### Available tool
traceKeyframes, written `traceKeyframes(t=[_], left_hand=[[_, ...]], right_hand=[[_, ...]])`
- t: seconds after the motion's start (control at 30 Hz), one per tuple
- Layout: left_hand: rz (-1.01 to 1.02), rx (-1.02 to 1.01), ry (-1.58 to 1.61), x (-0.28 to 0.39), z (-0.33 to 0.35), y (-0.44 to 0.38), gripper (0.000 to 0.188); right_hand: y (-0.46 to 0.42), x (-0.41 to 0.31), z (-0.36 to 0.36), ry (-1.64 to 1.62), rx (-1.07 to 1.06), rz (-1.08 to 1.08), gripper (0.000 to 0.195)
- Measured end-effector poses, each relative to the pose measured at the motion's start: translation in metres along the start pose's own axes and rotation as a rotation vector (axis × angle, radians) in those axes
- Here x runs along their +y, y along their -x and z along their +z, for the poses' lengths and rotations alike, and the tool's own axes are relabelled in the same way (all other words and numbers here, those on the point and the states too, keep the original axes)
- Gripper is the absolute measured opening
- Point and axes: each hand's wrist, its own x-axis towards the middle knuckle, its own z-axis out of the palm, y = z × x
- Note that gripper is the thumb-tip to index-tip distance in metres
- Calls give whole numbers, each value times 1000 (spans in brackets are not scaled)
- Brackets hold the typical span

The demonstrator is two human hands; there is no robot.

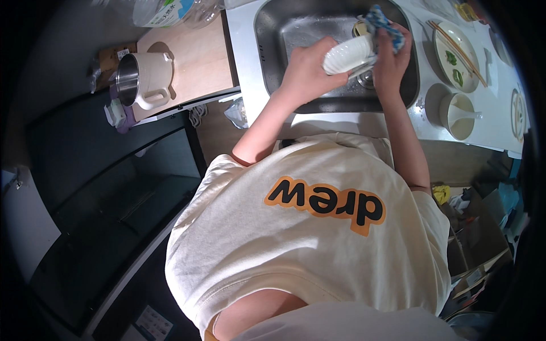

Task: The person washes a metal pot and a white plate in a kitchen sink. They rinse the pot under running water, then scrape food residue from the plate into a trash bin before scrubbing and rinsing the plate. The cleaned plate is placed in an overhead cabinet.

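Over the stainless steel sink [294, 36], my left hand [309, 70] grips a small white dish with a ribbed outside [347, 55], tilted on its side. My right hand [391, 57] holds a crumpled blue-and-white cloth [379, 21] at the dish's right edge. Whether the cloth touches the dish inside is hidden by the fingers. Behind the dish, a small yellowish item [359, 29] shows in part. The metal drain [365, 79] is partly visible below the hands, and water drops dot the basin.
Right of the sink stand a plate [443, 42] with green scraps and chopsticks [463, 55], and a bowl [450, 128] holding a white spoon [463, 115]. On the left wooden surface [196, 55] are a white kettle-like pot [149, 76] and large plastic bottles [170, 13].
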Motion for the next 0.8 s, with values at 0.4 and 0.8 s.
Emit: traceKeyframes(t=[0.4,0.8], left_hand=[[-29,94,-59,11,-16,8,30],[48,508,512,1,0,6,37]], right_hand=[[-15,8,9,-158,-15,431,31],[9,-1,31,-831,26,942,49]])
